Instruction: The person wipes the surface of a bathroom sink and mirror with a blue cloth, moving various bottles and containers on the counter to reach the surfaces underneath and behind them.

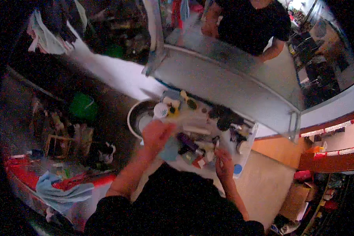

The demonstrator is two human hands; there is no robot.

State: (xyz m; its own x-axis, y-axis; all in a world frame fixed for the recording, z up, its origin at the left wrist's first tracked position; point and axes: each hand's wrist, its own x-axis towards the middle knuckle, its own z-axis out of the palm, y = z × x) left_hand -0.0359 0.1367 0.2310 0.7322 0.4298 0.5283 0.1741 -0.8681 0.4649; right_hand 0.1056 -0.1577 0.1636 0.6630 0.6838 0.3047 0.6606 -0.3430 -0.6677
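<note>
Cluttered tray (246, 151), left hand (156, 135), right hand (224, 164)

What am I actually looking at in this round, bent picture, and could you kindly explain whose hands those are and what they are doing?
There is no machine here: a person wears a wide fisheye camera on the head, looking down, so straight edges curve and the corners go dark. The two forearms coming in from the lower edge are the wearer's own.

The left hand is over a light blue cloth-like thing, beside a round white basin. The right hand is at the near edge of a white tray crowded with small bottles, tubes and jars; it seems to pinch something small, too blurred to name.

Above the tray is a large mirror, which shows the wearer's dark shirt. To the left, a green container and a blue cloth lie among clutter.
</note>
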